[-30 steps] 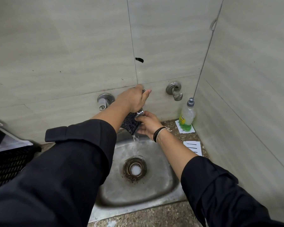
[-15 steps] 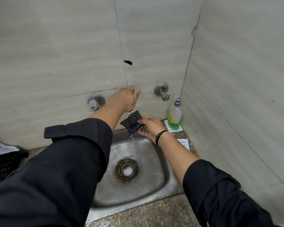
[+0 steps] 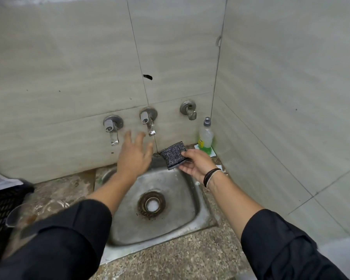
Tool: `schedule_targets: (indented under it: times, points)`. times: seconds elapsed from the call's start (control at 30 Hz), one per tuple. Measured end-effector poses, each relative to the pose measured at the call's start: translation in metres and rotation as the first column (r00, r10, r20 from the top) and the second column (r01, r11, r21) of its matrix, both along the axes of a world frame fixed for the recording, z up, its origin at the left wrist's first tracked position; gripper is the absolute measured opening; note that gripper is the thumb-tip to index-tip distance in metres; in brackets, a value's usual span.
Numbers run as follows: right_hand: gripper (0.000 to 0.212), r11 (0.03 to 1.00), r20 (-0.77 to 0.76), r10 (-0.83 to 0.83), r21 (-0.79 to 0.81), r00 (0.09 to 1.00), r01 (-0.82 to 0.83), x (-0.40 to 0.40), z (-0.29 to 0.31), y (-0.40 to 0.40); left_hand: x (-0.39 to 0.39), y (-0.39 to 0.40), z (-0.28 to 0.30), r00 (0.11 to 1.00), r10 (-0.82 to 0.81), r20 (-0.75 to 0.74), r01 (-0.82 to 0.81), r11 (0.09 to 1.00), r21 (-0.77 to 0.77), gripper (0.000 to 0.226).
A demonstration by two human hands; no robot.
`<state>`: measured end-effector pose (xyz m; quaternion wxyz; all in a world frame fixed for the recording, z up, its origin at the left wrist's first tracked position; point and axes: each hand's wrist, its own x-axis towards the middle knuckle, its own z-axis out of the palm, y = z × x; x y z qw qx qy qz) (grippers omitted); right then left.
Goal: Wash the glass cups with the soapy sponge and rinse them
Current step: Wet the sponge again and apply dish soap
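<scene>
While a black basket sat at the far left, a glass cup lay blurred beside it on the speckled table. The left hand hovered over the steel sink with fingers spread, holding nothing, just below 2 of the 3 wall taps. The right hand pinched a dark sponge above the sink's back rim. A soap bottle stood in the corner.
</scene>
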<state>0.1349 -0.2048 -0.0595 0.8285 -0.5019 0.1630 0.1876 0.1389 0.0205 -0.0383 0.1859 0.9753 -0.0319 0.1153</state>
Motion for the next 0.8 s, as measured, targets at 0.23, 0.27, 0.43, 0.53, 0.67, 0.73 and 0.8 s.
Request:
schedule_targets:
  times: [0.23, 0.27, 0.43, 0.53, 0.67, 0.73, 0.8]
  points:
    - [0.016, 0.999, -0.031, 0.039, 0.009, 0.999, -0.039, -0.007, -0.008, 0.006, -0.039, -0.043, -0.041, 0.806, -0.231, -0.545, -0.535, 0.109, -0.838, 0.063]
    - [0.016, 0.998, -0.037, 0.046, -0.034, 0.998, -0.048, -0.007, -0.010, 0.008, -0.037, -0.047, -0.040, 0.818, -0.256, -0.514, -0.531, 0.006, -0.847, 0.064]
    - [0.015, 0.951, 0.035, 0.083, -0.301, 0.996, -0.069, 0.003, -0.025, 0.005, -0.024, -0.068, -0.034, 0.846, -0.179, -0.502, -0.532, -0.236, -0.813, 0.045]
    - [0.018, 0.769, 0.127, -0.026, -0.631, 0.992, 0.101, 0.022, -0.033, -0.021, -0.021, -0.069, -0.037, 0.821, -0.120, -0.558, -0.569, -0.259, -0.781, 0.026]
    - [0.059, 0.485, 0.164, -0.175, -0.844, 0.971, 0.230, 0.065, -0.051, -0.056, -0.018, -0.062, -0.042, 0.805, -0.094, -0.585, -0.581, -0.318, -0.749, 0.031]
    - [0.072, 0.490, 0.126, -0.144, -0.853, 0.982, 0.181, 0.092, -0.061, -0.063, -0.017, -0.059, -0.045, 0.802, -0.090, -0.591, -0.581, -0.350, -0.735, 0.041]
    - [0.070, 0.561, 0.099, -0.100, -0.816, 0.990, 0.138, 0.116, -0.067, -0.065, -0.019, -0.056, -0.048, 0.792, -0.093, -0.603, -0.591, -0.360, -0.722, 0.046]
